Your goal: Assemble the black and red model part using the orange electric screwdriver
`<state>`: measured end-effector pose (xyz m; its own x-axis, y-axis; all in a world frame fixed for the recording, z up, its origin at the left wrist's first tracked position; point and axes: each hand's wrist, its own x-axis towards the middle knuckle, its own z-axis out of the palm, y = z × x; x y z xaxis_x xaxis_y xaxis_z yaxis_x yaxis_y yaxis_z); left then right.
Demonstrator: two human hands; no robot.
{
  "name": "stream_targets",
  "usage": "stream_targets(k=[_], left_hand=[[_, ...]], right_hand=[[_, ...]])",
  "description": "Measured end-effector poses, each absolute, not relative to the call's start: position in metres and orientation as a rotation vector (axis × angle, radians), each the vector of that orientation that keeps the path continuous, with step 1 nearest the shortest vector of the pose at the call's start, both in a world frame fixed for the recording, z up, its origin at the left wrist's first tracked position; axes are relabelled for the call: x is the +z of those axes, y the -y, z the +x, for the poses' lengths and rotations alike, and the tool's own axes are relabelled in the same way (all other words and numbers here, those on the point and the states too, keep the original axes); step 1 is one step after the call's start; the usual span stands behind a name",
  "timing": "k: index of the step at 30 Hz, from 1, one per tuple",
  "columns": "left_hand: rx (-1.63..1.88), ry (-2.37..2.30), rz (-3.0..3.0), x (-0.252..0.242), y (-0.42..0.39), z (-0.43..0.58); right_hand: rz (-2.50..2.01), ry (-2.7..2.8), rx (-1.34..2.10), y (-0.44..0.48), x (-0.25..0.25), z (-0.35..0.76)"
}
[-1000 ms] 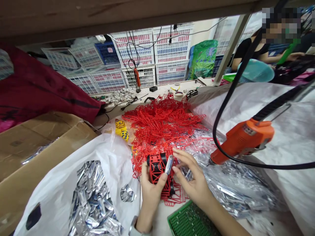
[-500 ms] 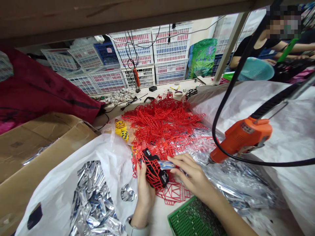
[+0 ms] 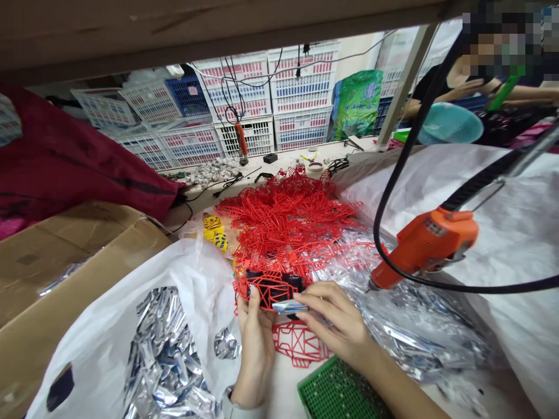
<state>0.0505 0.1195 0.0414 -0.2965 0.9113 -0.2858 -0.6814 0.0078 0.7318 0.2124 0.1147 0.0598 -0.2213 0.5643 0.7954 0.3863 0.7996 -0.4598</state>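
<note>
Left hand: the left hand (image 3: pixel 255 343) is clamped on a red plastic lattice frame (image 3: pixel 267 293), fingers up its near side, at 6 o'clock in the view.
Right hand: the right hand (image 3: pixel 336 323), at 5 o'clock, has its thumb and fingers together on a silver foil packet (image 3: pixel 289 306), pressing it against the frame's lower edge.
Held item: the frame sits just above the left hand, with black parts at its top corners; the packet lies across it and touches it.
Below the hands: a flat red lattice sheet (image 3: pixel 299 344) lies on the bench (image 3: pixel 283 381), with a green perforated board (image 3: pixel 336 393) at 6 o'clock.
Around the hands: a heap of red lattice frames (image 3: pixel 288 224) rises at 12 o'clock; a white plastic bag (image 3: pixel 196 279) of silver packets (image 3: pixel 166 361) sits at 8 o'clock, a cardboard box (image 3: pixel 56 262) beyond it; an orange power tool (image 3: pixel 430 244) hangs at 3 o'clock on a black cord (image 3: pixel 384 227).
Far off: a co-worker's arm (image 3: pixel 515 93) shows at 2 o'clock; white crates (image 3: pixel 301 93) are stacked at 12 o'clock.
</note>
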Motion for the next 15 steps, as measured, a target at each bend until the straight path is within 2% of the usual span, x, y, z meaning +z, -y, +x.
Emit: stream_targets(k=[7, 15], left_hand=[[1.3, -0.959, 0.374, 0.054, -0.116, 0.052], [1.321, -1.195, 0.518, 0.058, -0.116, 0.044]], right_hand=[[-0.894, 1.703, 0.047, -0.121, 0.067, 0.232], [-0.822, 1.875, -0.01, -0.122, 0.074, 0.236]])
